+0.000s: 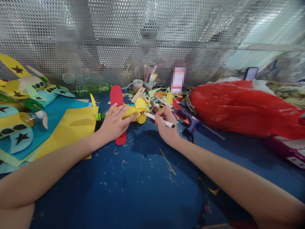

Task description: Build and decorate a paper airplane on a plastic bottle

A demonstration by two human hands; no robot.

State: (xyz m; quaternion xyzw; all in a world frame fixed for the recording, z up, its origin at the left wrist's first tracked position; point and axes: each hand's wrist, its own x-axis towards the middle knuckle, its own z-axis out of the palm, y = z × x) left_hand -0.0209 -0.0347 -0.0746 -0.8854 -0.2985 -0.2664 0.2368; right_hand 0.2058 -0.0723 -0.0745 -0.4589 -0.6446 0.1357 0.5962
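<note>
A toy plane [130,111] made from a green bottle wrapped in yellow paper lies on the blue table, with a red wing [116,95] across it and a yellow tail marked with a black star. My left hand [116,121] is wrapped over the body beside the wing. Between the pinched fingers of my right hand [166,124] is a white marker [164,121] with a black end, its tip beside the star.
Finished-looking paper planes [30,86] and yellow sheets [71,127] lie left. Paper scraps [169,98] and a blue glue gun [192,122] sit behind my right hand. A red bag [238,106] fills the right side. Behind stands perforated metal [114,41].
</note>
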